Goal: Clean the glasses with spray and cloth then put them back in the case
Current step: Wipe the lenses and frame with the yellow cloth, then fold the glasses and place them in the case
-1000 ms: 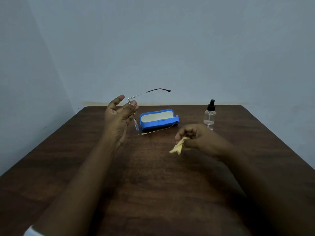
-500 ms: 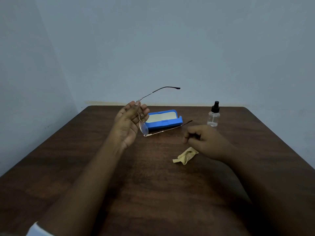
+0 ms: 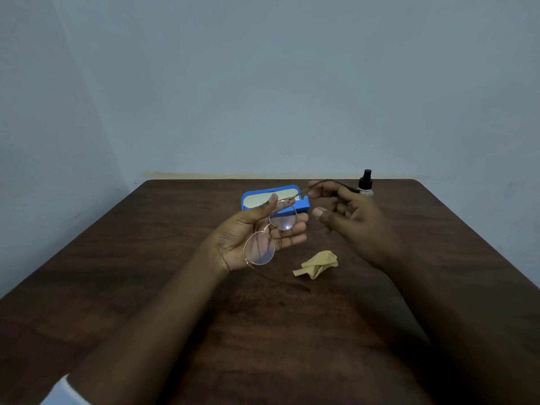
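Observation:
Thin-rimmed round glasses (image 3: 270, 236) lie across the palm of my left hand (image 3: 248, 238), lenses facing up, thumb against the frame. My right hand (image 3: 347, 211) pinches one temple arm of the glasses between its upper fingers, just right of the case. The open blue case (image 3: 301, 206) with a pale lining sits on the table behind my left hand, partly hidden by it. A crumpled yellow cloth (image 3: 317, 263) lies loose on the table below my right hand. The clear spray bottle (image 3: 366, 184) with a black cap stands upright behind my right hand.
The dark wooden table (image 3: 146, 273) runs to a pale wall at the back and on the left. Its right edge slants down at the far right.
The cloth left my right hand and now lies on the table. My left hand turned the glasses lens-up in its palm, and my right hand took hold of a temple arm.

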{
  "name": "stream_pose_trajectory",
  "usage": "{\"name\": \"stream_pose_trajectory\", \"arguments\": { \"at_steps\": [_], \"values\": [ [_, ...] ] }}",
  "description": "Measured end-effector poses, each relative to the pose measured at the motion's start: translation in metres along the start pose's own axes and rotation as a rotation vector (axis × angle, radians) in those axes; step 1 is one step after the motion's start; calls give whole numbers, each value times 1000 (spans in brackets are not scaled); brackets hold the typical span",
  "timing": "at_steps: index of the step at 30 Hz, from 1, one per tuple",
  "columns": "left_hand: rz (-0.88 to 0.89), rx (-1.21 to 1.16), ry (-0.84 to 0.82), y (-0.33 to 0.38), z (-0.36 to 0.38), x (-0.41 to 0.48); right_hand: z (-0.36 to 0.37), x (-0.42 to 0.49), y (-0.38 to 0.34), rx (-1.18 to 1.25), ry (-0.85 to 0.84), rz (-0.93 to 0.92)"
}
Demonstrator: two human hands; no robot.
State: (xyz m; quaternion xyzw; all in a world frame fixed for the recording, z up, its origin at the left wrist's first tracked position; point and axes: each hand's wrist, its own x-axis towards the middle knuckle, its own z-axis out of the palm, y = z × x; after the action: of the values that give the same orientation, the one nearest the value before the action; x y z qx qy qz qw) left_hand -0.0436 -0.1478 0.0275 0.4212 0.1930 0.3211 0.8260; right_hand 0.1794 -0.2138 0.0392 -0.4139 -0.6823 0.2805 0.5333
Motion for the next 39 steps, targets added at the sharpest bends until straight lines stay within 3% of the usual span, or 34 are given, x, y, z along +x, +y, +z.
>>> {"name": "stream_pose_trajectory", "arguments": {
  "at_steps": [10,17,25,29,35,39],
  "values": [
    [-69,164,-37,-11,2,4,-3,-2,-9,22,-82,-122],
    [-94,127,-37,-11,7,-2,0,-2,-4,37,-104,-115],
    [-151,19,48,-10,-8,8,-2,5,5,-40,122,-69],
    [-19,98,215,3,-16,10,-9,8,9,-82,241,-75],
    [347,376,519,14,-16,10,-14,10,16,-97,381,-60],
    [453,536,468,15,-14,3,-14,8,15,-175,469,-74]
  ]
}}
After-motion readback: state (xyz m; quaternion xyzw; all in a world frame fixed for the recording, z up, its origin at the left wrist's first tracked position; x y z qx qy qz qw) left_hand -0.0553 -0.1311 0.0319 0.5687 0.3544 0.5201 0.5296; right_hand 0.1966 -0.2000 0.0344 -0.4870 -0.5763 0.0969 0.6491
